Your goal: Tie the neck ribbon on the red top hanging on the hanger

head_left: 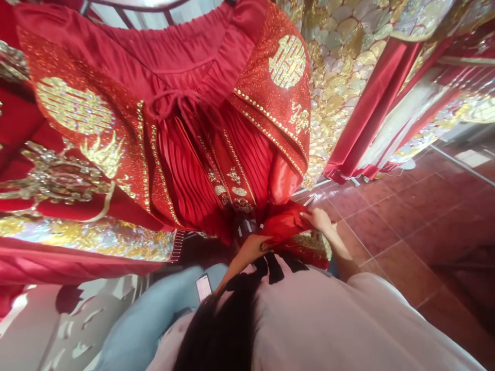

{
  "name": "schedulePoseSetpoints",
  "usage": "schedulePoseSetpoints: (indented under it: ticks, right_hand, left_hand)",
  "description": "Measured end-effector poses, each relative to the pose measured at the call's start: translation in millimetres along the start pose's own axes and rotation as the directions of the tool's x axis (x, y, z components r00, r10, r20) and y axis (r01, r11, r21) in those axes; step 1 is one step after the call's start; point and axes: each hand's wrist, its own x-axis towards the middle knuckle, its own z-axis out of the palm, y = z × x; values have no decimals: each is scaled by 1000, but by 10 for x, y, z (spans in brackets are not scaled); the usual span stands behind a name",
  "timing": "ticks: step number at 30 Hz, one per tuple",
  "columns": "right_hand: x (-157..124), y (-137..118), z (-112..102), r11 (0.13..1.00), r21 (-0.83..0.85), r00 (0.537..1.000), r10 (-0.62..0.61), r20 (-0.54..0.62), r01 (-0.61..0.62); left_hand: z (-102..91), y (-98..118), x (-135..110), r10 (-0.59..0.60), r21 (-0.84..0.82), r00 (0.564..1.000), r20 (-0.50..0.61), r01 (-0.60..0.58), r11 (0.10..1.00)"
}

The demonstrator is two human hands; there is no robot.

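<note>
A red skirt [216, 139] with pleated panels, gold beading and round gold emblems hangs before me, its drawstring tied in a bow at the waistband. Low at its hem, my right hand [320, 219] has its fingers closed on a bunched piece of red fabric [284, 221]. My left hand [265, 240] reaches to the same bunch from the other side; its fingers are hidden by the cloth. Beneath the bunch, between my arms, lies gold-patterned red cloth [315, 242].
Gold sequinned garments [336, 56] and a red hanging cloth [371, 108] are on the right. Jewelled embroidery [64, 172] covers a red garment at left. A phone [203, 287] rests by blue jeans [135, 319]. The floor [390, 221] has reddish tiles.
</note>
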Motion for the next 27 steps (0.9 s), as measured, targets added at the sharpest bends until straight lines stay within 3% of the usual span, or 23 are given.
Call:
schedulePoseSetpoints:
  ticks: [3,5,6,8,11,12,14,16,18,20,23,24,25,27]
  right_hand:
    - [-106,-191,-349,985,-28,986,-168,18,168]
    - [-265,-356,-637,908,-15,907,-417,66,418]
    - [-373,-449,-781,828,3,824,-558,99,560]
    - [-626,-655,-1027,621,49,609,-778,154,782]
    - [-992,-975,-1221,330,78,309,-928,207,941]
    - [-1086,-1068,-1239,255,68,235,-947,221,965]
    - [-1225,-1206,-1235,167,34,153,-955,253,985]
    - [-1308,-1266,-1225,153,-10,150,-953,263,988]
    - [-1363,-1250,-1245,172,-57,181,-954,239,983]
    - [-1403,-1184,-1301,193,-103,210,-958,197,976]
    - [-1433,-1058,-1390,274,-165,292,-952,94,947]
    - [-1429,-1025,-1402,316,-185,326,-945,22,930]
    - [-1418,-1004,-1399,360,-200,355,-933,-64,911]
    - [-1373,-1009,-1346,416,-194,372,-900,-228,888]
  left_hand:
    - [-218,15,-91,3,-79,993,117,6,997]
    - [-426,76,-87,18,-129,998,61,-10,992]
    - [-544,139,-74,39,-133,999,-7,-40,990]
    - [-788,337,-45,129,-99,977,-169,-147,984]
    - [-1072,718,-18,357,70,896,-265,-351,934]
    - [-1123,825,-11,418,155,878,-232,-390,907]
    - [-1150,948,8,480,315,866,-140,-421,851]
    - [-1112,933,22,504,438,854,-129,-407,801]
    - [-1069,823,-6,558,556,797,-230,-363,748]
    - [-1062,698,-113,669,688,649,-362,-298,661]
    - [-1119,623,-444,826,836,334,-454,-160,524]
    - [-1145,638,-591,847,855,259,-464,-118,505]
    - [-1172,669,-749,847,854,210,-488,-88,513]
    - [-1232,757,-1086,730,741,215,-648,-44,670]
